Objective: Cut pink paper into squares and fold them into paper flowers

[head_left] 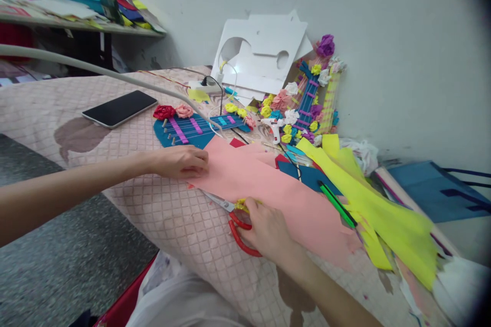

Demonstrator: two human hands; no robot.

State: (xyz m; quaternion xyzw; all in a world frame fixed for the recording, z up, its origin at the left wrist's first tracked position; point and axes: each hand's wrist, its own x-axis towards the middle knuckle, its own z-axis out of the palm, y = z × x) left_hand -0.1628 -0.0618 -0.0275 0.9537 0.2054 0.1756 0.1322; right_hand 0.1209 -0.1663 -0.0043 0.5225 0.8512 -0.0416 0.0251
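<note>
A long pink paper sheet lies across the quilted surface. My left hand rests on the sheet's left end, fingers curled down and pressing it flat. My right hand sits at the sheet's near edge, fingers closed around the red-handled scissors. The scissor blades point left under the paper's edge. A small yellow scrap shows by my right thumb.
A blue guitar-shaped craft with paper flowers lies behind the sheet, a black phone to its left. A glue gun, yellow paper strips, a green pen, white cut card and more flowered crafts crowd the right.
</note>
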